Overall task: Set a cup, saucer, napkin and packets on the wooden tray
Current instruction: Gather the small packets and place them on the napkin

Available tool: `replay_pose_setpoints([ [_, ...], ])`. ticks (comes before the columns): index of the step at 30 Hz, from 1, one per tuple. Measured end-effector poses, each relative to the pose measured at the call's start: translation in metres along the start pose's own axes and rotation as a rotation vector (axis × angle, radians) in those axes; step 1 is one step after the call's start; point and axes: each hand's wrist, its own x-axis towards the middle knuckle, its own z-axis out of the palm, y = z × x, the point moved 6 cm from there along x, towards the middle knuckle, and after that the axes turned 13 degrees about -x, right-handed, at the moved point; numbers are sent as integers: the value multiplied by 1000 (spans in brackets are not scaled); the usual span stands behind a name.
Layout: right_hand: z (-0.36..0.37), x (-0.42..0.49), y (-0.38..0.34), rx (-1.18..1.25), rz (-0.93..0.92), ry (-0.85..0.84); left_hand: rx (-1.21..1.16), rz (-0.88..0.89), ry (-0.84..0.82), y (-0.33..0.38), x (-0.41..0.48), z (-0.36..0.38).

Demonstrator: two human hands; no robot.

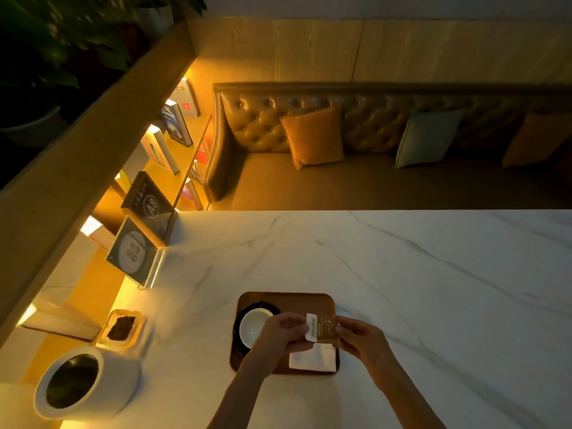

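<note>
A wooden tray [297,300] lies on the marble table. On its left part a white cup [252,326] stands on a dark saucer [240,323]. A folded white napkin [312,359] rests at the tray's near right corner. Above the tray, my left hand [280,334] and my right hand [360,339] both pinch packets: a white packet [310,328] on the left-hand side and a brown packet [327,329] on the right-hand side, overlapping. My left hand covers part of the cup and saucer.
The white marble table [402,274] stretches right and far. At the left stand a white round pot [83,385], a small glass dish with dark contents [122,329] and a sign holder [133,252]. A bench with cushions [312,137] lies beyond the table.
</note>
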Motion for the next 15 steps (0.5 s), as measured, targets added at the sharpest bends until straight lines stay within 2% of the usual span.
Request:
replay_pose_setpoints([
  [3,-2,26,10,-78,2,55,47,-20,109,-8,28,-2],
  [6,3,54,18,-323,-67,132,176,-4,250,-22,57,-3],
  [9,16,80,31,-499,-65,116,345,30,342,-37,83,-5],
  [15,31,126,52,-608,52,40,515,30,368,-53,123,-12],
])
